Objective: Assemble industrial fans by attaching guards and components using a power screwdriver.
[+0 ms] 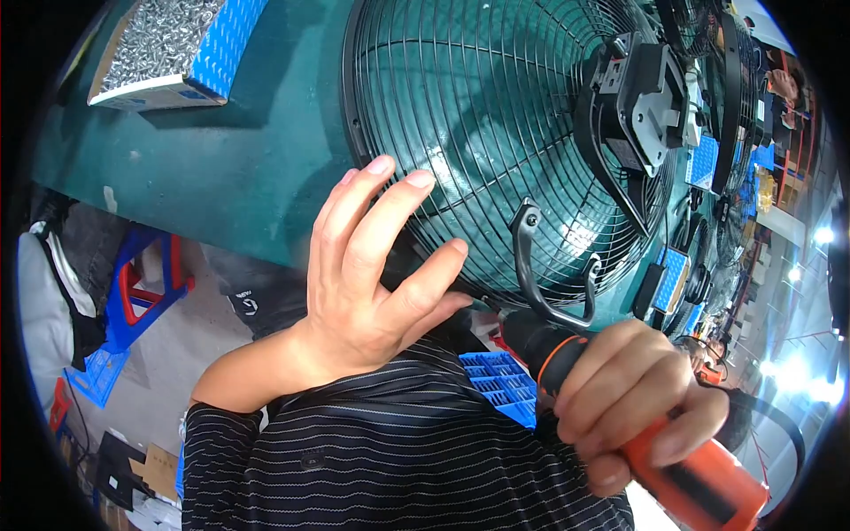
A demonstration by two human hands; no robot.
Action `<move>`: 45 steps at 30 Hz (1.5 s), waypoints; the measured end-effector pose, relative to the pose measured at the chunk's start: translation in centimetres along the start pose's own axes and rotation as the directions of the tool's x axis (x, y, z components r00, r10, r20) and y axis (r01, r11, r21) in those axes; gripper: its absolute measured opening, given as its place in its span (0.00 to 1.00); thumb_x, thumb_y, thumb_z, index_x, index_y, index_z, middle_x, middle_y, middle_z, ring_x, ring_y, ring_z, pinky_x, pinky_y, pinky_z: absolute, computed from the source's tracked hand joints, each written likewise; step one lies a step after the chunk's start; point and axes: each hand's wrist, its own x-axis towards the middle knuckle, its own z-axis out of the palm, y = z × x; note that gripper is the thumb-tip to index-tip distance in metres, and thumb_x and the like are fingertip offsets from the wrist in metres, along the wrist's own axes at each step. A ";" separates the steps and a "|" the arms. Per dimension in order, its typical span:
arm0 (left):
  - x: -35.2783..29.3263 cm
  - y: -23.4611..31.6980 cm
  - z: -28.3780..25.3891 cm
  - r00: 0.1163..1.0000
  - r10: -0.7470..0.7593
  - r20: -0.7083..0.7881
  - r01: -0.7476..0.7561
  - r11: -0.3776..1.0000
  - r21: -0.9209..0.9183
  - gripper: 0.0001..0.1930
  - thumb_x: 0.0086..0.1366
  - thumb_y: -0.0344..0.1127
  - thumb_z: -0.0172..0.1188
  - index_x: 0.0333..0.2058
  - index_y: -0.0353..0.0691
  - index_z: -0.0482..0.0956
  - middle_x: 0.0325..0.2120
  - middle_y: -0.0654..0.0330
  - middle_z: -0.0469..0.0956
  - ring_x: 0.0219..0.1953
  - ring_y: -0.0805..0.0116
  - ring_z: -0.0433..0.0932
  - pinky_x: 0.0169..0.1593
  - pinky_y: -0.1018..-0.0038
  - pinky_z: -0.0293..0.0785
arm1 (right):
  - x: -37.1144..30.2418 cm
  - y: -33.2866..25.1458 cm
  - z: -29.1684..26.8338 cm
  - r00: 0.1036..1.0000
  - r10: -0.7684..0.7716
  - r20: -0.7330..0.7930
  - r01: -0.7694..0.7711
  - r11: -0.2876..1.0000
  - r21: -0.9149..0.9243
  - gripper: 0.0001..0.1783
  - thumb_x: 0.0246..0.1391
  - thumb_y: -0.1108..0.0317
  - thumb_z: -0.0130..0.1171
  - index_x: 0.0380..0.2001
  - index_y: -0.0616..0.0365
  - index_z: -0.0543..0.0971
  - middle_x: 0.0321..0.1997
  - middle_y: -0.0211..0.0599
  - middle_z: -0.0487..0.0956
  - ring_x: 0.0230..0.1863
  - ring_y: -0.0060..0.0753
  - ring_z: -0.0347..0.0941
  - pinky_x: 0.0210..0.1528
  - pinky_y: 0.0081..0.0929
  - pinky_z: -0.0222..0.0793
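Observation:
A large round black wire fan guard [487, 186] lies on the green table. A black motor housing [651, 111] on a bracket rises over its middle. On the guard's near side sits a curved black handle [529, 279], with a screw visible at one end. My left hand [359, 283] is over the guard's near left rim, fingers spread and nothing seen between them. Whether its fingertips touch the wire I cannot tell. My right hand [629, 398] is wrapped round an orange and black power screwdriver [708, 487], its nose pointing left toward the guard's near rim.
A blue and white cardboard box [217, 53] full of small screws stands at the table's far left. Below the table edge is a blue compartment tray [503, 380]. More fans and blue boxes [704, 162] line the right side, with people beyond. A blue and red stand [146, 274] is at left.

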 end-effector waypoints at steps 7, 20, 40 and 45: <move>0.3 -0.3 -0.7 0.999 0.042 0.027 -0.043 0.998 0.055 0.37 0.43 0.48 0.78 0.52 0.45 0.72 0.60 0.39 0.63 0.61 0.36 0.63 0.61 0.47 0.64 | 1.8 1.8 -2.1 0.959 -0.099 0.264 -0.028 0.897 0.441 0.18 0.44 0.81 0.70 0.40 0.58 0.78 0.27 0.45 0.81 0.19 0.33 0.76 0.21 0.25 0.70; 12.3 -8.8 -1.0 0.895 -0.440 0.075 0.427 0.796 -0.430 0.37 0.61 0.45 0.68 0.61 0.30 0.63 0.56 0.47 0.72 0.59 0.58 0.70 0.63 0.66 0.65 | -13.1 -2.4 -6.5 0.391 0.334 -0.858 -0.426 0.892 0.153 0.22 0.51 0.76 0.63 0.50 0.66 0.70 0.65 0.68 0.64 0.35 0.39 0.82 0.29 0.22 0.75; 3.9 -1.6 -8.9 0.942 -0.256 -0.217 0.271 0.962 0.041 0.26 0.63 0.25 0.59 0.60 0.34 0.67 0.56 0.52 0.70 0.51 0.64 0.75 0.50 0.70 0.73 | -13.0 -0.1 -17.7 0.539 0.283 -0.793 -0.320 0.940 0.119 0.14 0.60 0.67 0.59 0.47 0.59 0.73 0.59 0.60 0.74 0.30 0.25 0.77 0.31 0.20 0.71; 12.0 -7.3 -15.6 0.970 -0.241 0.042 0.173 0.798 0.577 0.17 0.56 0.31 0.66 0.45 0.36 0.78 0.33 0.57 0.77 0.31 0.64 0.76 0.38 0.71 0.73 | -14.0 -2.4 -10.8 0.575 -0.220 -0.788 -0.236 0.878 -0.417 0.19 0.56 0.73 0.60 0.50 0.63 0.71 0.47 0.57 0.79 0.25 0.24 0.74 0.32 0.19 0.71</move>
